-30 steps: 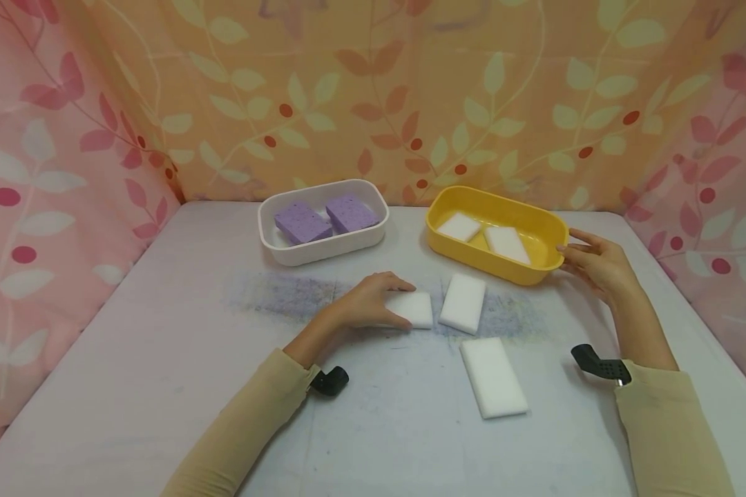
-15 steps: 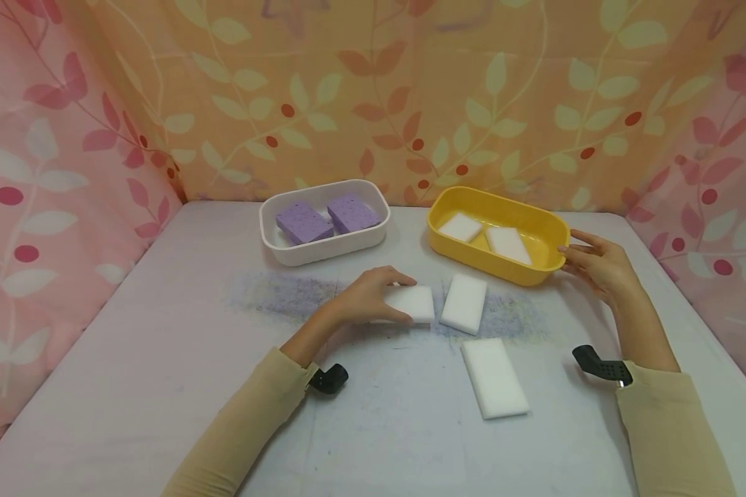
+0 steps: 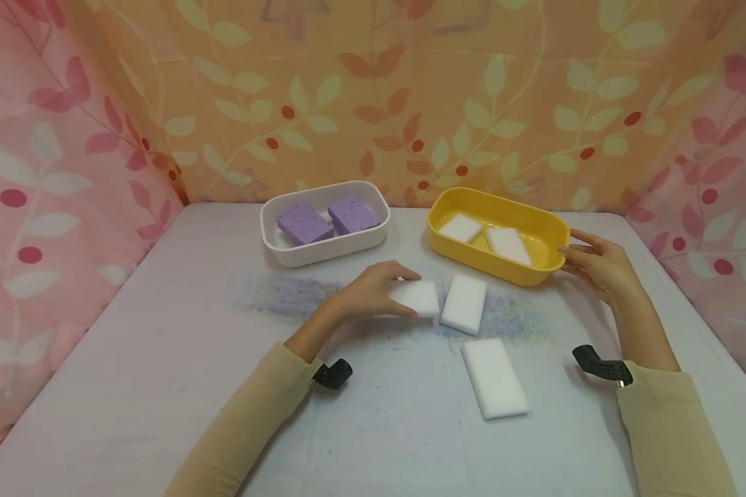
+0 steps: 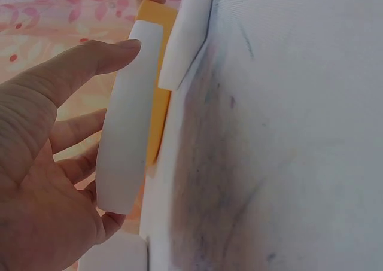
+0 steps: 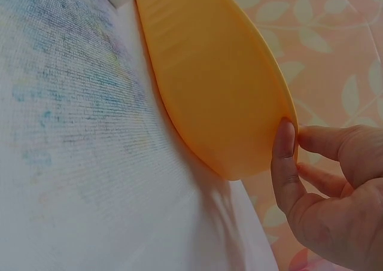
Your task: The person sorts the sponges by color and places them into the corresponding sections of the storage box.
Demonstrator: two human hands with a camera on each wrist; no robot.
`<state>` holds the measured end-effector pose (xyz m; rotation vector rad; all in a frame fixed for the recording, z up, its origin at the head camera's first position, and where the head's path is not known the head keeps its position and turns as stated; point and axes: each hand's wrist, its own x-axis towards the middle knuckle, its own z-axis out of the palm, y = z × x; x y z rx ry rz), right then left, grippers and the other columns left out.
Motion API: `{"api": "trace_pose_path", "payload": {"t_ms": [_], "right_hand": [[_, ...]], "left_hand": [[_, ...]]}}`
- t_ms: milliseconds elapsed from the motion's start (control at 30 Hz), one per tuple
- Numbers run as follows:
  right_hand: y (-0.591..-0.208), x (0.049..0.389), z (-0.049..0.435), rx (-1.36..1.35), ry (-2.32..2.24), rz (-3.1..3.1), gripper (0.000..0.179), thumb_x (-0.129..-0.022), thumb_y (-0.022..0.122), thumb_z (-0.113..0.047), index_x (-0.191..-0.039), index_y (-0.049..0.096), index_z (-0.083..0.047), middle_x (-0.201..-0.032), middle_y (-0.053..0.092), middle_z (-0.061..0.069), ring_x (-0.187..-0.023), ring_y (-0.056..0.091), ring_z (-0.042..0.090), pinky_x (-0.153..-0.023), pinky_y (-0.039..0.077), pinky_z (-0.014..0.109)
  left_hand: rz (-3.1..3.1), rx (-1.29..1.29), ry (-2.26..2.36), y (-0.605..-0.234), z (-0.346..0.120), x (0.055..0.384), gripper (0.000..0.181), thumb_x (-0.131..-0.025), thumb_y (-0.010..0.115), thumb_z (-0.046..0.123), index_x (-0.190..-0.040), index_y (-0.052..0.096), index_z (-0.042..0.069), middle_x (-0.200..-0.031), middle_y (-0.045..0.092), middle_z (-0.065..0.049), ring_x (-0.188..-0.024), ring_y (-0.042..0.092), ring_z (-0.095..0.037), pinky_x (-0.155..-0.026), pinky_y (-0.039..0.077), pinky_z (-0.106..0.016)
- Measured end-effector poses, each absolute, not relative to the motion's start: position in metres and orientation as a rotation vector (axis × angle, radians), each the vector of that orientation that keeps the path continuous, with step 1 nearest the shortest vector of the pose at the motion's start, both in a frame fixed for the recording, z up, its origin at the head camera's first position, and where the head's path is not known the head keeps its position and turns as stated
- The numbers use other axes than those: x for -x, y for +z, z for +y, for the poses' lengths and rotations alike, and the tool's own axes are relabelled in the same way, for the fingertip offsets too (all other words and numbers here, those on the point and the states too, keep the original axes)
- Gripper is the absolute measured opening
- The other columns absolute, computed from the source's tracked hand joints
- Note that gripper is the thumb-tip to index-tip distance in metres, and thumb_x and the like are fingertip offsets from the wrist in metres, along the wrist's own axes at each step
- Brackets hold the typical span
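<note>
My left hand (image 3: 373, 295) grips a white sponge (image 3: 418, 298) between thumb and fingers, lifted slightly off the table; the left wrist view shows the same sponge (image 4: 127, 121) on edge in the hand (image 4: 54, 163). Two more white sponges lie nearby, one (image 3: 464, 304) just to the right and one (image 3: 494, 377) nearer me. My right hand (image 3: 597, 264) holds the right end of the yellow tub (image 3: 547, 228), thumb and fingers on its rim (image 5: 287, 127). The tub holds two white sponges (image 3: 461, 227).
A white tub (image 3: 273, 228) with two purple sponges (image 3: 303, 224) stands at the back left. Patterned cloth walls close in the table (image 3: 161, 359) on three sides. A purple smudge marks the table surface between the tubs and my hands.
My left hand has raised the white sponge off the table and carried it a little to the right. The right hand has stayed on the yellow tub.
</note>
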<state>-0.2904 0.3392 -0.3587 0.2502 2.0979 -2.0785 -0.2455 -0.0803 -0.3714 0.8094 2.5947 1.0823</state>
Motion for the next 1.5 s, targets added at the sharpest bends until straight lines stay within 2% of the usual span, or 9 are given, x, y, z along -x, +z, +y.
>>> {"api": "trace_pose_path", "payload": {"t_ms": [567, 767, 1067, 1500], "right_hand": [[-0.358, 0.288, 0.343, -0.281, -2.042, 2.107, 0.093, -0.101, 0.072, -0.015, -0.169, 0.010, -0.006, -0.084, 0.071, -0.017, -0.078, 0.072, 0.003, -0.072, 0.061, 0.015], [-0.359, 0.288, 0.344, -0.270, -2.070, 2.082, 0.094, -0.101, 0.072, -0.012, -0.169, 0.008, -0.006, -0.085, 0.072, -0.016, -0.078, 0.072, 0.003, -0.071, 0.061, 0.016], [-0.357, 0.286, 0.345, -0.272, -2.077, 2.073, 0.093, -0.101, 0.071, -0.012, -0.169, 0.008, -0.006, -0.085, 0.072, -0.015, -0.077, 0.073, 0.004, -0.071, 0.061, 0.016], [-0.357, 0.287, 0.344, -0.283, -2.062, 2.091, 0.092, -0.102, 0.071, -0.013, -0.169, 0.009, -0.006, -0.084, 0.072, -0.015, -0.077, 0.073, 0.004, -0.071, 0.061, 0.016]], "left_hand": [[2.626, -0.832, 1.035, -0.354, -0.063, 0.268, 0.066, -0.084, 0.092, 0.027, -0.142, 0.066, 0.008, -0.139, 0.066, -0.009, -0.130, 0.057, -0.023, -0.116, 0.045, -0.035], [2.619, -0.791, 1.021, -0.345, -0.055, 0.273, 0.067, -0.085, 0.091, 0.030, -0.143, 0.066, 0.010, -0.141, 0.064, -0.008, -0.131, 0.056, -0.023, -0.117, 0.045, -0.038], [2.623, -0.828, 1.018, -0.334, -0.044, 0.284, 0.064, -0.087, 0.089, 0.028, -0.143, 0.066, 0.008, -0.138, 0.066, -0.010, -0.121, 0.058, -0.022, -0.109, 0.050, -0.035], [2.659, -0.826, 0.990, -0.325, -0.036, 0.295, 0.065, -0.086, 0.090, 0.030, -0.141, 0.066, 0.005, -0.137, 0.068, -0.011, -0.120, 0.060, -0.023, -0.110, 0.050, -0.033]]}}
